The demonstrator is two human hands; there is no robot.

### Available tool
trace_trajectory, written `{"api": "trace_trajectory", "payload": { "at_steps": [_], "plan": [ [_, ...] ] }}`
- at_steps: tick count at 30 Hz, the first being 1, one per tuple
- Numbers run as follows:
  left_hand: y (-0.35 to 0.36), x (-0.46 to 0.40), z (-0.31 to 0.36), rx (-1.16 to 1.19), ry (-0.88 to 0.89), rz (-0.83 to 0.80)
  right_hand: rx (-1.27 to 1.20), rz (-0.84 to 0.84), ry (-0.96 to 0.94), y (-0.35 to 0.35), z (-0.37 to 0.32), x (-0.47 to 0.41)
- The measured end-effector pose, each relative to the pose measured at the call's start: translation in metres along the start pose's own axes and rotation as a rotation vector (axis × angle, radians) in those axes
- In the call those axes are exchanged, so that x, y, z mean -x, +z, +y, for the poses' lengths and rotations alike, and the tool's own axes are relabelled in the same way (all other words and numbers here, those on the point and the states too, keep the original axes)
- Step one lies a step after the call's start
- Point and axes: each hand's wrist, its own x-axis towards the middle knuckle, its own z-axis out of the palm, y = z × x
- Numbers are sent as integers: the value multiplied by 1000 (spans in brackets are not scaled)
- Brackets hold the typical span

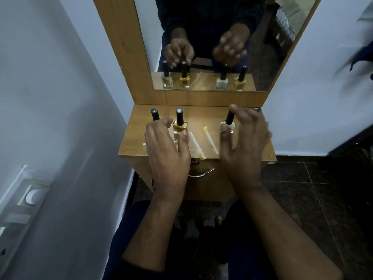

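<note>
Four square glass nail-polish bottles with tall black caps stand in a row along the far edge of a small wooden dressing table (201, 115). The yellow bottle (180, 127), at 11 o'clock from the tabletop's centre, holds deep amber polish. The leftmost bottle (155, 114), at 10 o'clock, shows only its cap above the knuckles. The pale bottle (232, 124) stands at 1 o'clock. Of the fourth bottle (256, 109), at 2 o'clock, only the cap tip shows behind the fingers.

The person's left hand (167, 150) hovers over the two left bottles with its fingers loosely curled, gripping nothing. Its thumb lies just beside the yellow bottle. The right hand (244, 142), blurred, is spread over the pale bottle and grips nothing. Whether its thumb touches the glass cannot be told.

Between the hands, at 6 o'clock, lie two clear plastic strips (194, 142) and one small yellow scrap (205, 129). One mirror (262, 57) at 12 o'clock repeats all four bottles and both hands. One curved metal drawer handle (201, 174) sits below the tabletop, and one switch plate (33, 196) is on the left wall.
</note>
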Motion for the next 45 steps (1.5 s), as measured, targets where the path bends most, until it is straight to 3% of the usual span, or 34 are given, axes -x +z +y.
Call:
{"api": "trace_trajectory", "payload": {
  "at_steps": [5,13,19,23,28,33,41,45],
  "plan": [
    [-5,-2,-1,49,-16,17,-7,-213,-163,20,-37,15],
    [-24,-14,-23,57,-24,99,-74,-287,-81,33,-52,-17],
    [-23,-33,-54,277,-292,26,101,-384,29,45,-70,-38],
    [-24,-52,-66,412,-432,-107,158,-451,46,51,-69,-39],
    [-23,-67,-71,460,-433,-230,11,-495,85,49,-55,-47],
    [-17,-67,-74,474,-420,-191,-243,-465,304,36,-50,-59],
    [-7,-70,-56,536,-344,-212,204,-439,-4,31,-44,-59],
    [0,-70,-52,524,-305,-224,326,-446,-35,28,-40,-66]
  ]
}}
